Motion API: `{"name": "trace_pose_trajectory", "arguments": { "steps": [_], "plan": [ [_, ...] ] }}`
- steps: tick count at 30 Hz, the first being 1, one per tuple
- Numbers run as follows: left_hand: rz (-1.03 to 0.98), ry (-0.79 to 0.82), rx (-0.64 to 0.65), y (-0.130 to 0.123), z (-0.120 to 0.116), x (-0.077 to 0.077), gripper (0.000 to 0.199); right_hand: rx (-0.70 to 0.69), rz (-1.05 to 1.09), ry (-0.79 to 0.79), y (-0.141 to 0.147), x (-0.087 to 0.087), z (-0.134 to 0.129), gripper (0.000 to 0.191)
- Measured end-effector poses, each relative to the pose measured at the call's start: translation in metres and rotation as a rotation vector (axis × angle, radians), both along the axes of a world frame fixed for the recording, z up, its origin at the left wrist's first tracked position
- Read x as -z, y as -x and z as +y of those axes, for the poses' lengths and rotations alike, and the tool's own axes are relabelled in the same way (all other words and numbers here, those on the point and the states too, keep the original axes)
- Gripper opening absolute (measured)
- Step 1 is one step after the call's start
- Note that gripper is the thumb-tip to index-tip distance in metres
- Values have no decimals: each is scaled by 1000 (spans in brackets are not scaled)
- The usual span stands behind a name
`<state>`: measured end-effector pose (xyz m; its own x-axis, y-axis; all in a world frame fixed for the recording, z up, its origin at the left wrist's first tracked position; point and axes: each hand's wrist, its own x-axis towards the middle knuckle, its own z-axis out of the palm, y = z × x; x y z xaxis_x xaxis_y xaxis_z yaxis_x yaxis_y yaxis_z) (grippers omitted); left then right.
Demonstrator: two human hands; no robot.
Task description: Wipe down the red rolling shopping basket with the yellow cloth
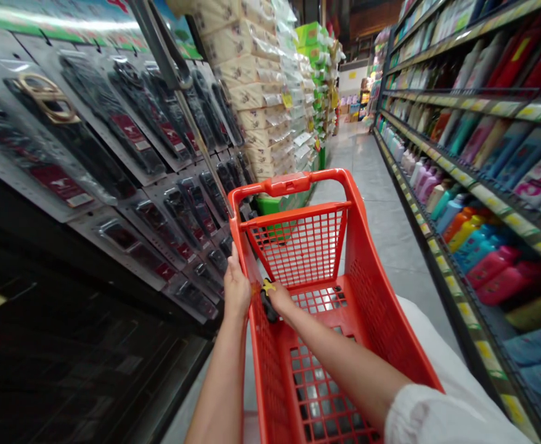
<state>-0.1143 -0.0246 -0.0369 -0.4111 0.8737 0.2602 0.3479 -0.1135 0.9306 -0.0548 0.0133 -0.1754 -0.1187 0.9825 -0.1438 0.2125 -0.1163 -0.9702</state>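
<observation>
A red plastic shopping basket (381, 265) with lattice walls fills the lower middle of the view. My left hand (237, 285) is pressed round its left wall from outside, the fingers pointing up near the rim. Inside the basket, my right hand (280, 297) is closed at the same wall on a black-and-yellow piece (269, 307) that looks like a tool handle or knob; its exact kind is unclear. A metal rod (199, 132) with a dark grip at its upper end slants from the basket's upper left corner.
Packaged belts (134, 126) hang on a rack close by at left. Beyond them rise stacks of wrapped tissue packs (256, 86). Shelves (496, 185) of colourful bottles line the right side. A grey tiled aisle (358, 154) runs ahead between them.
</observation>
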Motion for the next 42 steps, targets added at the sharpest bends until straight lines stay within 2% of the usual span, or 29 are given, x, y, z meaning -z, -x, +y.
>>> {"name": "trace_pose_trajectory", "arguments": {
  "steps": [2,5,7,9,13,16,18,21,23,25,29,32,35,39,42],
  "plan": [
    [-23,22,-26,0,0,2,61,28,147,0,3,-18,10,19],
    [-79,48,-50,1,3,6,65,31,499,-132,8,-71,37,27],
    [-92,46,-59,2,6,9,67,14,572,-282,7,-104,50,34],
    [-112,42,-74,4,8,11,66,4,479,-372,2,-122,50,37],
    [-311,62,-58,4,11,11,62,2,122,-387,-13,-130,24,29],
    [-549,44,18,3,11,10,68,-6,-89,-488,-20,-142,14,24],
    [-673,37,79,3,11,12,73,-25,-190,-563,-19,-158,23,26],
    [-776,26,158,6,10,14,80,-74,-230,-568,-15,-178,48,28],
    [-820,18,201,9,9,14,84,-135,-188,-582,-16,-177,57,25],
    [-865,15,238,13,7,12,87,-230,-97,-613,-21,-164,52,24],
    [-963,36,283,18,1,9,93,-505,179,-543,-43,-125,8,24],
    [-990,35,334,23,-1,11,94,-650,285,-425,-63,-109,-32,25],
    [-966,31,380,25,0,14,86,-739,281,-351,-78,-108,-67,24],
    [-931,40,379,24,1,15,72,-842,148,-351,-95,-115,-113,24],
    [-883,32,393,21,4,15,63,-1036,101,-327,-108,-114,-140,27]
  ]
}}
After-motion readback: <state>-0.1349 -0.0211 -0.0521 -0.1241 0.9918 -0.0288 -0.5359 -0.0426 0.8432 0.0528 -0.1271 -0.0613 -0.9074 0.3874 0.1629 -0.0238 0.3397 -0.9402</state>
